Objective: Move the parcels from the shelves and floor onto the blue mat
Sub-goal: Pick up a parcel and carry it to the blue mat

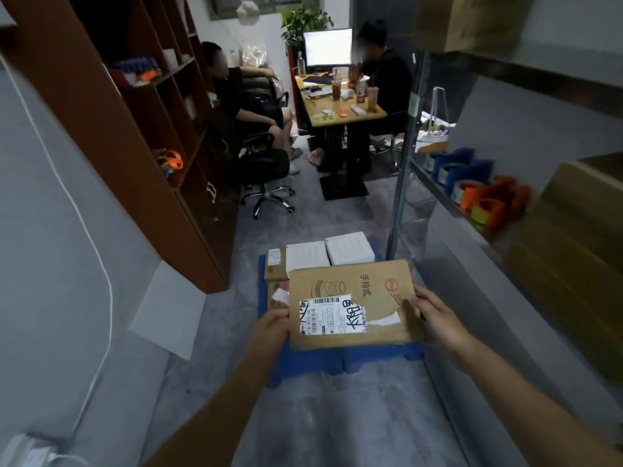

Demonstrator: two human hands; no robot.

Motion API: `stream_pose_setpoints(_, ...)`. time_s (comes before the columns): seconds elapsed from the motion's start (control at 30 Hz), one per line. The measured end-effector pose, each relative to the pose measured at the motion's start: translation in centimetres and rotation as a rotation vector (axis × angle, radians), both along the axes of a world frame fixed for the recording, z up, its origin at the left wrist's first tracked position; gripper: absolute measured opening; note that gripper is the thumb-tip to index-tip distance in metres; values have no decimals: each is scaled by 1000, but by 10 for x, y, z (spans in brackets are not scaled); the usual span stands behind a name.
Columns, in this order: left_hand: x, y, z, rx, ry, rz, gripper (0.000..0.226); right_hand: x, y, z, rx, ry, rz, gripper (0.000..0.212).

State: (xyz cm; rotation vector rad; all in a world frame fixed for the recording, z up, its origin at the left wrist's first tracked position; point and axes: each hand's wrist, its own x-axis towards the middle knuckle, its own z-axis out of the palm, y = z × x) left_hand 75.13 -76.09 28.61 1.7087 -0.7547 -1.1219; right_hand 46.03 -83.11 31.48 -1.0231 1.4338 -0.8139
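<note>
A brown cardboard parcel point(357, 291) with a white shipping label is held between both my hands above the blue mat point(323, 364). My left hand point(271, 326) grips its left edge and my right hand point(435, 318) grips its right edge, thumb on top. On the mat's far part lie two white boxes point(349, 248) point(305, 257) and small brown parcels point(273, 264), partly hidden by the held one.
A brown shelf unit point(135, 136) runs along the left. On the right stands a metal rack point(404, 156) with tape dispensers point(485, 197) and cardboard boxes point(573, 237). Two people sit at a desk point(344, 109) beyond the mat. Grey floor point(337, 416) lies in front.
</note>
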Motion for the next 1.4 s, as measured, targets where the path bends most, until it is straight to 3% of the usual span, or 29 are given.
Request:
stream_pose_setpoints(0.13,11,-61,9,-23,-21,68,21,18,-82,1,20,-15,88,24)
stream_pose_setpoints(0.3,25,-128,1,-66,-45,95,15,42,-166,-15,12,0,227,33)
stream_pose_setpoints(0.43,39,-191,-26,-22,18,155,16,60,-231,-38,42,72,312,56)
stream_pose_setpoints(0.67,74,-327,-100,96,120,170,26,92,-349,-102,96,55,335,57)
stream_pose_setpoints(0.87,97,-419,-197,181,180,90,25,125,-438,-201,242,29,289,34)
stream_pose_setpoints(1.1,107,-473,-354,243,229,110,28,133,-513,-374,446,99,230,44)
stream_pose_setpoints(1.27,105,-501,-477,402,75,5,25,125,-535,-499,519,104,276,47)
stream_pose_setpoints(1.4,108,-533,-549,475,97,31,20,128,-555,-580,549,77,294,47)
